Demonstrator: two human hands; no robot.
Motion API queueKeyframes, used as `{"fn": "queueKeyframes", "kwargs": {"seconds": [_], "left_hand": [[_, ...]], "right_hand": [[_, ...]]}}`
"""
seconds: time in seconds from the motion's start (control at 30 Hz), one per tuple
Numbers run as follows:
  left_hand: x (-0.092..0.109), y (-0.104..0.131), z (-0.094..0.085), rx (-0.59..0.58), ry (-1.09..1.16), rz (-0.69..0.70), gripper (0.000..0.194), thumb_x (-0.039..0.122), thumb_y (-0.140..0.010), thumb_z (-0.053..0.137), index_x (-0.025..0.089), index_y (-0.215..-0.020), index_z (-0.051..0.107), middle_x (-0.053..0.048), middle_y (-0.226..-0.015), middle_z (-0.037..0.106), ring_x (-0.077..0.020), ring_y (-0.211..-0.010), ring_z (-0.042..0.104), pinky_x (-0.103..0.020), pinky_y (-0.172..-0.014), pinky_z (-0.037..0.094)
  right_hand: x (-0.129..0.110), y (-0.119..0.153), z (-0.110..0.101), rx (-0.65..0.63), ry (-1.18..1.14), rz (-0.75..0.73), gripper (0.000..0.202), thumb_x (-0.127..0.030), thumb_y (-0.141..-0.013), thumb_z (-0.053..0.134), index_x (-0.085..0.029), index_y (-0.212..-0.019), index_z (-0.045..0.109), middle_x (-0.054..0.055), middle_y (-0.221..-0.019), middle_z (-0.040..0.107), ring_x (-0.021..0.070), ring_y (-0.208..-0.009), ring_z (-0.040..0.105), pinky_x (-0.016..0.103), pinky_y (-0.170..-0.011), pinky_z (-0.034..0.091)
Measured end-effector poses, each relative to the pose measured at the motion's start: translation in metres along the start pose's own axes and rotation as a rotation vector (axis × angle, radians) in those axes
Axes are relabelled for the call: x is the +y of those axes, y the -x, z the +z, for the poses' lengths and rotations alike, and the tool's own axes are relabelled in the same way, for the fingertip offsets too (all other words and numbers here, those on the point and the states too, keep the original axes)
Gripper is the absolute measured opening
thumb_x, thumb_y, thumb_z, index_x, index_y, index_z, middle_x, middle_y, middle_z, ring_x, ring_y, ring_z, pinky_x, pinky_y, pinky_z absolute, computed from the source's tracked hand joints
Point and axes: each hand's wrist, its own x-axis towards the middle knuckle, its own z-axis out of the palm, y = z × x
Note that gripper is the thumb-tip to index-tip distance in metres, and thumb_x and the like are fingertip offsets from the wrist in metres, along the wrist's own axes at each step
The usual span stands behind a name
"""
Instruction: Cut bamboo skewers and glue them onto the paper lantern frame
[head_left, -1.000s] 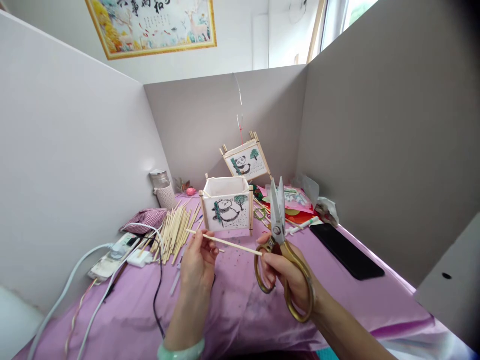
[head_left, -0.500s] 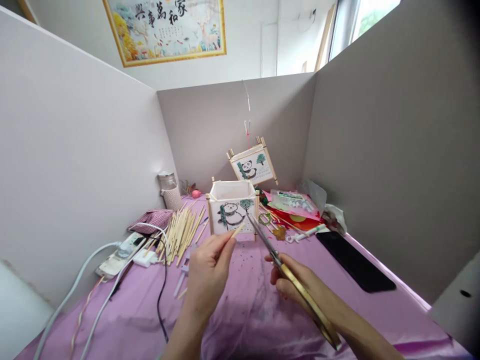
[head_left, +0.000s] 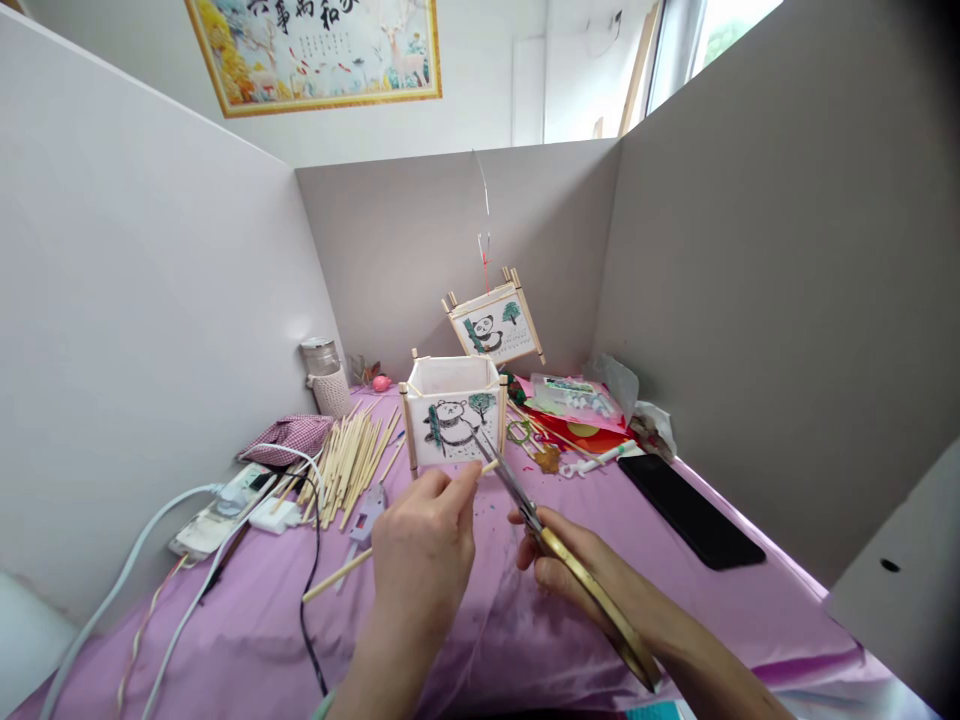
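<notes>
The counter (head_left: 255, 640) was purple-draped, the picture (head_left: 337, 70) lettered “和”; a stick (head_left: 337, 575) was gripped by the left hand (head_left: 424, 535), scissors (head_left: 592, 600) by the right (head_left: 600, 560).

Stick (head_left: 339, 574): middle hidden behind left hand (head_left: 424, 532)
Scissors (head_left: 576, 570): handles partly hidden by right hand (head_left: 592, 553)
Wall picture (head_left: 322, 70): top cut off

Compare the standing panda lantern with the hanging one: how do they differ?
The standing panda lantern rests upright on the purple tablecloth; the hanging panda lantern tilts beneath a red string. The standing lantern appears larger than the hanging one. Both share panda-and-tree artwork.
</notes>
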Motion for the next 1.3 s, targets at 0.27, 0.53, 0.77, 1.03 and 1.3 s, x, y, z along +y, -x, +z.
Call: {"fn": "queueKeyframes", "kwargs": {"seconds": [0.27, 0.53, 0.77, 1.03, 1.3], "left_hand": [[0.001, 0.002, 0.004, -0.058, -0.049, -0.014, 0.028, 0.023, -0.089, 0.054, 0.036, -0.111, 0.066, 0.002, -0.073, 0.063, -0.0162, -0.063, 0.061, -0.028, -0.052, 0.031], [-0.001, 0.001, 0.008, -0.121, 0.003, -0.020, 0.028, 0.024, -0.090, 0.051, 0.034, -0.112, 0.066, 0.000, -0.074, 0.065, -0.0177, -0.062, 0.061, -0.028, -0.053, 0.033], [-0.015, 0.001, 0.013, -0.143, 0.257, -0.027, 0.026, 0.022, -0.091, 0.048, 0.025, -0.108, 0.068, -0.003, -0.084, 0.068, -0.0179, -0.075, 0.064, -0.027, -0.069, 0.044], [-0.027, -0.001, 0.018, -0.168, 0.394, -0.021, 0.025, 0.025, -0.092, 0.048, 0.022, -0.107, 0.068, -0.004, -0.088, 0.068, -0.0170, -0.076, 0.063, -0.027, -0.071, 0.046], [-0.032, -0.004, 0.015, -0.188, 0.430, 0.024, 0.026, 0.024, -0.091, 0.047, 0.020, -0.105, 0.070, -0.005, -0.087, 0.069, -0.0156, -0.073, 0.063, -0.024, -0.067, 0.048]], "right_hand": [[0.003, -0.002, 0.002, 0.021, 0.003, 0.016, 0.030, -0.048, -0.089, 0.052, -0.020, -0.091, 0.045, 0.003, -0.091, 0.055, 0.0125, -0.067, 0.046, 0.025, -0.059, 0.038], [0.002, -0.005, 0.007, 0.077, 0.028, 0.049, 0.025, -0.043, -0.090, 0.052, -0.021, -0.088, 0.043, -0.003, -0.078, 0.050, 0.0110, -0.063, 0.042, 0.024, -0.056, 0.035], [0.006, -0.010, 0.026, 0.268, 0.197, 0.065, 0.025, -0.041, -0.083, 0.061, -0.021, -0.093, 0.049, -0.007, -0.066, 0.046, 0.0114, -0.059, 0.041, 0.023, -0.055, 0.033], [0.005, -0.009, 0.037, 0.373, 0.288, 0.056, 0.026, -0.042, -0.080, 0.064, -0.021, -0.088, 0.049, -0.005, -0.070, 0.053, 0.0125, -0.061, 0.045, 0.023, -0.057, 0.035], [0.003, -0.008, 0.030, 0.314, 0.243, 0.067, 0.026, -0.039, -0.080, 0.064, -0.022, -0.095, 0.053, -0.005, -0.068, 0.054, 0.0121, -0.060, 0.045, 0.022, -0.055, 0.034]]}}
